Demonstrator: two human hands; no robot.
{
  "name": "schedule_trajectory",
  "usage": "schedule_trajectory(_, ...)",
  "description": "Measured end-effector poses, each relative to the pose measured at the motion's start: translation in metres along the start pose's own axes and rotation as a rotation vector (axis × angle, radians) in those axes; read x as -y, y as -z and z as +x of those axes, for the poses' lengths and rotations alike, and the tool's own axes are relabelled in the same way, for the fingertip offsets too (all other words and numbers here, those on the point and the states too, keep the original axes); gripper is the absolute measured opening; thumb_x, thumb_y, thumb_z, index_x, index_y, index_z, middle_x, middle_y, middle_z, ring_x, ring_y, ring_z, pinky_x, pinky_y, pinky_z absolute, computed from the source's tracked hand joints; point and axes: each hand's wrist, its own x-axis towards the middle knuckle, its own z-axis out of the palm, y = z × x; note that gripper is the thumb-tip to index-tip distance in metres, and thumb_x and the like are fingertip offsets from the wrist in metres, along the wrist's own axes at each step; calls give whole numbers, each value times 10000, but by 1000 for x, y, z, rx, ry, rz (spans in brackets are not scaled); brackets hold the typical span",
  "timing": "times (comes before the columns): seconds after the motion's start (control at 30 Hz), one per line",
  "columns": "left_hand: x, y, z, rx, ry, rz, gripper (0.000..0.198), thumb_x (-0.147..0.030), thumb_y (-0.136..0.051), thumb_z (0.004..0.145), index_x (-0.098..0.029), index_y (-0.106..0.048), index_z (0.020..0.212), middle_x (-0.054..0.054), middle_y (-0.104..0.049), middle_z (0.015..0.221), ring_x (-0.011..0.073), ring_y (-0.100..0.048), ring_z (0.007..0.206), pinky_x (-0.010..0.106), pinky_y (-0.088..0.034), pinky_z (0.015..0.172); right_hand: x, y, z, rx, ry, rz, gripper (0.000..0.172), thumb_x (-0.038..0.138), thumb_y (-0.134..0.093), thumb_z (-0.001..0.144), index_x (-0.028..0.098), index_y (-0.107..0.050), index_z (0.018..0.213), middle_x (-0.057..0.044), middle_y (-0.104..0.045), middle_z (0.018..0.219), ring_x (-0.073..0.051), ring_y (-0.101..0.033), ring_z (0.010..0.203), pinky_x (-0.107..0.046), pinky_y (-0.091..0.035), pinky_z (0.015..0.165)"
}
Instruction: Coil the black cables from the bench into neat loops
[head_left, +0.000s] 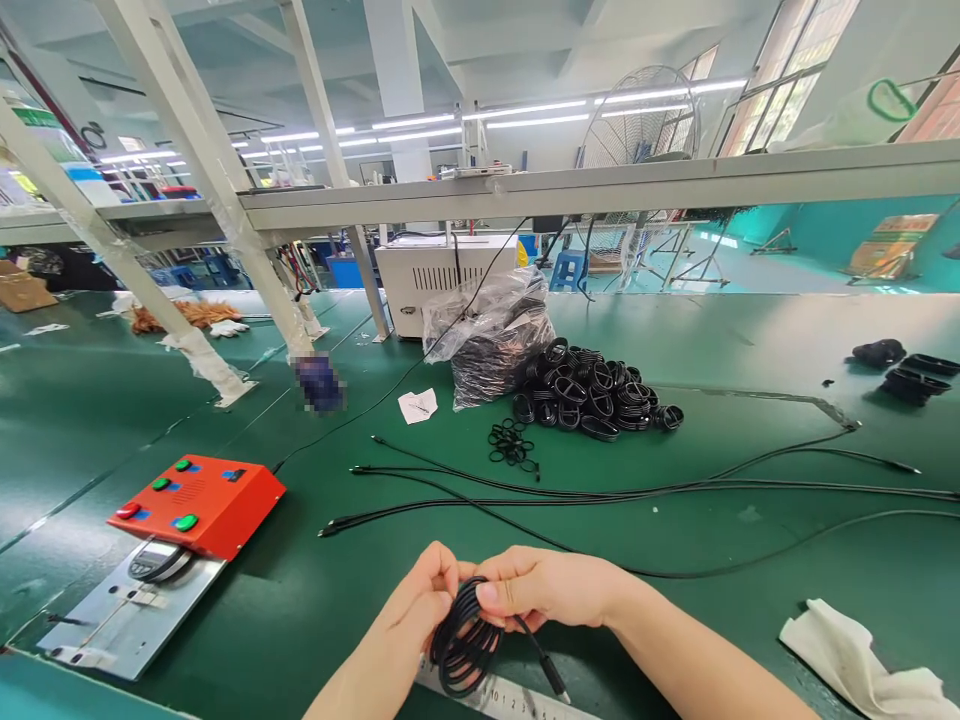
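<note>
Closest of all, a left hand [416, 600] and a right hand [547, 590], both nearly closed on a looped black cable [465, 640], fingers and thumbs pinching the top of the loops, the two hands almost touching. Below the grip, the loops hanging in a tight, fairly neat bundle, with a slim plug end [546, 658] angling down to the right, just above a ruler [502, 692].

All around, a green work mat [300, 570]. Farther up the mat, a heap of coiled black cables [596, 390] as landmark. In front of the heap, loose black leads [637, 495] and a small tangle of thin black rings [512, 445]. Left of the heap, a red control box [199, 505] with green buttons. Directly behind the heap, a bulging plastic bag [491, 335] and a white machine [442, 280]. Above and beyond the heap, a steel rack [600, 185], a standing fan [641, 120] and strip lights [525, 115].
</note>
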Motion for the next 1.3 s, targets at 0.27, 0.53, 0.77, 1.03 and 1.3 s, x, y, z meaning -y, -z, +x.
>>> schedule_trajectory(0.27,20,-21,2,-327,16,272,340,-608,-523,824,-269,-504,819,-63,-514,610,169,-554,535,263,-439,514,-4,2,5,-104,-49,-149,505,662,-589,795,163,-540,740,21,-469,712,-104,-409,651,-232,-323,564)
schedule_trajectory(0.53,18,-27,13,-171,0,280,714,-634,-495,845,-228,-351,1415,-30,-620,508,157,-541,378,259,-445,416,-13,5,15,-238,-35,-145,338,491,-537,903,165,-537,813,40,-461,689,-92,-394,607,-226,-338,561)
schedule_trajectory(0.77,32,-26,34,-364,-69,59,549,-677,-542,789,-194,-608,1043,-44,-597,568,117,-524,373,225,-408,364,-30,0,32,-518,-9,15,357,508,-598,864,189,-441,902,69,-541,599,-85,-474,500,-200,-315,482)
schedule_trajectory(1.03,33,-19,40,-453,-142,34,465,-682,-470,828,-227,-553,876,-54,-577,562,128,-532,453,227,-426,440,-20,3,18,-454,-177,-161,349,461,-621,844,187,-475,687,58,-577,511,-60,-446,361,-197,-209,389)
schedule_trajectory(1.3,44,-23,45,-511,-162,61,470,-698,-436,829,-246,-561,862,-41,-555,629,154,-486,512,272,-431,490,-30,-21,39,-641,-134,-195,286,327,-464,941,212,-406,686,44,-555,525,-96,-499,428,-213,-329,466)
